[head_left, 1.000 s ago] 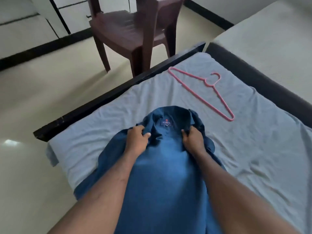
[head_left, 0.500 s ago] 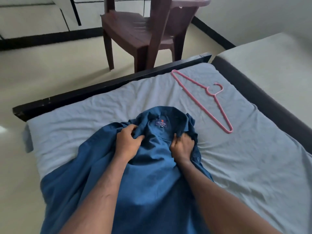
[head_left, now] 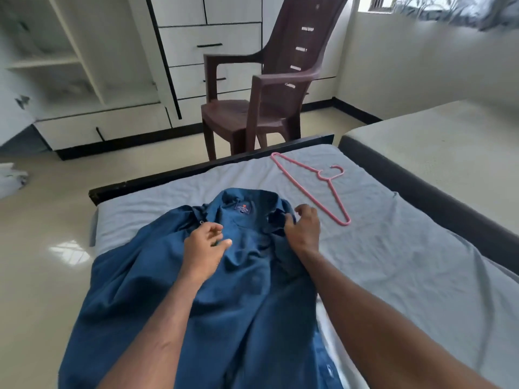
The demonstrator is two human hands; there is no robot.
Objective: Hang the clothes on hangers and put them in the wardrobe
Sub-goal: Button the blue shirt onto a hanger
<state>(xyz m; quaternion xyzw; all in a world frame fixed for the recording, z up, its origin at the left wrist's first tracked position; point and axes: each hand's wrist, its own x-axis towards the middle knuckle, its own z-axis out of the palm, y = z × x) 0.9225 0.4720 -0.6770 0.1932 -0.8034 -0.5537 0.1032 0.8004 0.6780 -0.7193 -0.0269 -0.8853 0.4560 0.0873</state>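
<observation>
A dark blue shirt (head_left: 224, 290) lies on the grey bed sheet (head_left: 407, 262) with its collar and label facing away from me, its lower part hanging over the left edge. My left hand (head_left: 206, 248) hovers over the shirt's left shoulder with fingers relaxed and spread. At the right side of the collar, my right hand (head_left: 304, 228) has its fingers loosely curled and its thumb against the fabric, gripping nothing I can see. A pink hanger (head_left: 311, 186) lies flat on the sheet just beyond my right hand. The white wardrobe (head_left: 84, 80) stands across the floor, its left shelves exposed.
A brown plastic chair (head_left: 266, 94) stands between the bed's black frame (head_left: 196, 169) and the wardrobe drawers (head_left: 210, 46). A second mattress (head_left: 435, 136) lies to the right. Some crumpled cloth (head_left: 11, 178) sits on the floor at the far left.
Both hands have loosened their grip on the shirt near the collar. My view has tilted up, bringing the wardrobe and the whole chair into sight.
</observation>
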